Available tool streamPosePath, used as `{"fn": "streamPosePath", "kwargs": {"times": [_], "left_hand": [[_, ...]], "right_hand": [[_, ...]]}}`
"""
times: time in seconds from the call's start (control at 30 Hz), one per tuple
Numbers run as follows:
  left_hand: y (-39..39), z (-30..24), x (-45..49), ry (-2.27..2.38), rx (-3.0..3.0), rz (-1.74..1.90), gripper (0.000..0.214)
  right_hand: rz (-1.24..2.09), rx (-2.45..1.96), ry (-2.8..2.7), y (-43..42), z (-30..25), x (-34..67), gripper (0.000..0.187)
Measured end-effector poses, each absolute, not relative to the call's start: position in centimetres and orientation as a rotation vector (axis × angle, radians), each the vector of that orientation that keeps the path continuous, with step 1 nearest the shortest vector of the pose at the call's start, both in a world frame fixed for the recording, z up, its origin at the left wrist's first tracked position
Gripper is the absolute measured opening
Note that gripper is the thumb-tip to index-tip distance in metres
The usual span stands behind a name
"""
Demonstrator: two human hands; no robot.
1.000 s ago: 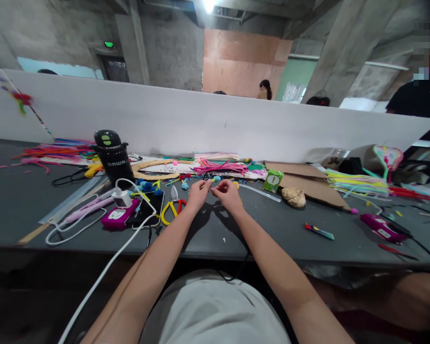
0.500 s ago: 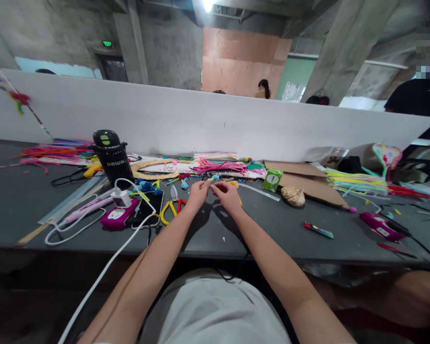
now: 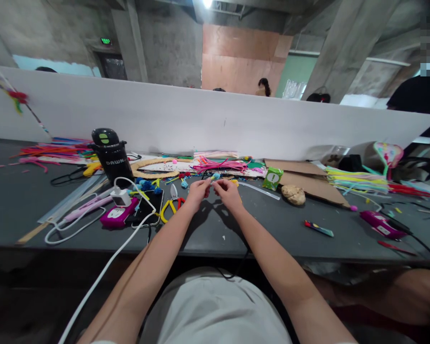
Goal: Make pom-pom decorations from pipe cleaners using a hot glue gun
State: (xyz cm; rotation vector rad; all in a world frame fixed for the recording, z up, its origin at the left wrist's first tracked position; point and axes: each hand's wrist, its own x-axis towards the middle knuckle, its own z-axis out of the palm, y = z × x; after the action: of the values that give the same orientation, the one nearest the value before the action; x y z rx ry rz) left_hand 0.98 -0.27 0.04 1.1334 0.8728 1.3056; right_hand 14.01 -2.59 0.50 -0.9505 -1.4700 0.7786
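My left hand [image 3: 199, 192] and my right hand [image 3: 227, 193] meet over the middle of the table, fingertips almost touching. Both are closed in a pinch around a small blue and yellow fluffy piece [image 3: 215, 177], which shows just above the fingertips. My fingers hide most of it, so its exact kind is unclear. To the left of my left hand lie pliers [image 3: 169, 210] with yellow and red handles, jaws pointing away. A blue pom-pom [image 3: 184, 184] rests beyond the pliers. Behind my hands is a bundle of pink pipe cleaners [image 3: 220, 165].
On the left stand a black bottle [image 3: 112, 160] and a magenta power block [image 3: 119, 215] with a white charger and cable. A green box [image 3: 273, 178], a tan lump [image 3: 293, 195] and a utility knife [image 3: 318, 228] lie rightward. A white partition [image 3: 157, 112] closes the table's back.
My fingertips have shifted slightly around the small fluffy piece, and more of its yellow and blue now shows above them. The things on the table have stayed put.
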Motion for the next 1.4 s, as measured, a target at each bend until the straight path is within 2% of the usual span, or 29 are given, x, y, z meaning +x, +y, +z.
{"fn": "streamPosePath", "kwargs": {"times": [0.5,1.4], "left_hand": [[-0.9,1.2,0.7,1.002,1.255,1.406,0.037],[-1.7,1.2,0.8,1.129,1.67,1.437,0.041]], "right_hand": [[0.684,-0.969,-1.36,-2.1,0.9,15.8,0.033],[0.363,-1.118,-1.482,-2.8,0.7,15.4,0.033]]}}
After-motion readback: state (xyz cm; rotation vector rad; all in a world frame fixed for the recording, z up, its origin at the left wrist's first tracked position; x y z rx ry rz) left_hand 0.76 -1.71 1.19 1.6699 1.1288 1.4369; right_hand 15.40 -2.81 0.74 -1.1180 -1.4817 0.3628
